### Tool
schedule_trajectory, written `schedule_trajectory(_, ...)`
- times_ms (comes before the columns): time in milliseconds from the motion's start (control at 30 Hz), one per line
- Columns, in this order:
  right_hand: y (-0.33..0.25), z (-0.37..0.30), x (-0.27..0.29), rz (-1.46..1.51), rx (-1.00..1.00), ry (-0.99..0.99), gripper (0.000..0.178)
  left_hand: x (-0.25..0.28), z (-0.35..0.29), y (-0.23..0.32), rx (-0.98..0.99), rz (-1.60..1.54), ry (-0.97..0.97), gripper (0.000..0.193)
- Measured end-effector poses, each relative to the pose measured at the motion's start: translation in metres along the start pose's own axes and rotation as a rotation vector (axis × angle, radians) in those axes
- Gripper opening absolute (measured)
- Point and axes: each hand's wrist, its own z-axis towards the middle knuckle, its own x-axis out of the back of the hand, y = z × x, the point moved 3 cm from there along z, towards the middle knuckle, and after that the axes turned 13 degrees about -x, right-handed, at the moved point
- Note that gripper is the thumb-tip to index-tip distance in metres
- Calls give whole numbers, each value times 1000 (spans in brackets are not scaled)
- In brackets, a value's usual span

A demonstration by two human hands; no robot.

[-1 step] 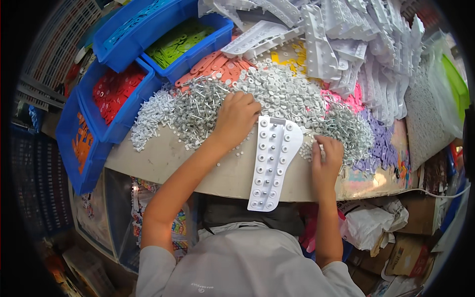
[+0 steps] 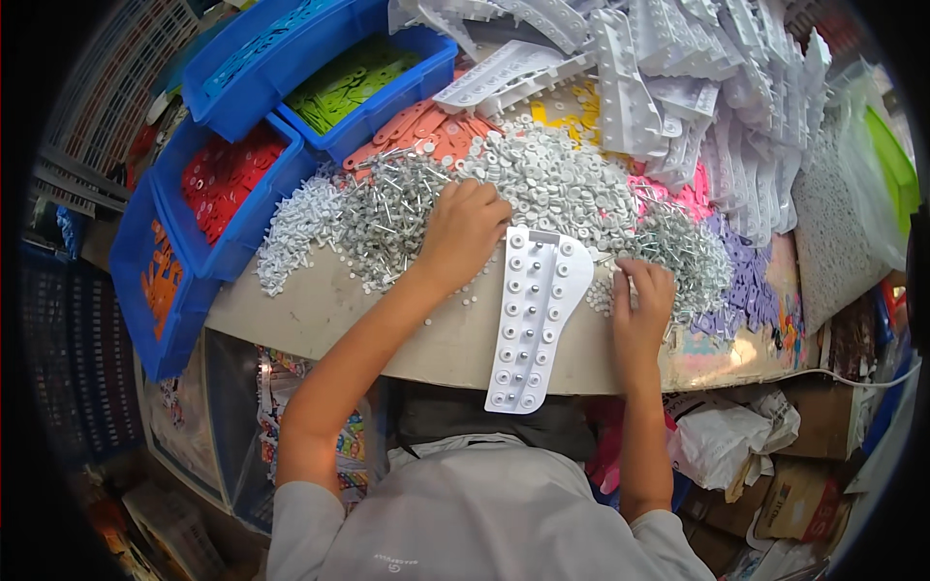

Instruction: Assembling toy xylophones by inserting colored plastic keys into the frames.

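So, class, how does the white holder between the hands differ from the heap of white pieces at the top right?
The white holder is single; the heap has many overlapping pieces.
The white holder lies between the left hand and right hand, at the table edge; the heap sits farther back.
The white holder's ringed side faces up; the heap's pieces lie at various angles.
Both are white.
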Motion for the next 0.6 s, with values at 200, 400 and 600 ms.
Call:
schedule_trajectory(200,-3,24,-24,-133,120,-85,15,4,-9,-5,7,37,17,9)
schedule_trajectory(400,-2,23,-33,-156,63,-88,14,25,-7,-2,34,56,126,9)
schedule_trajectory(600,-7,18,-28,-78,-54,-155,13,44,-22,11,217,-228,170,10)
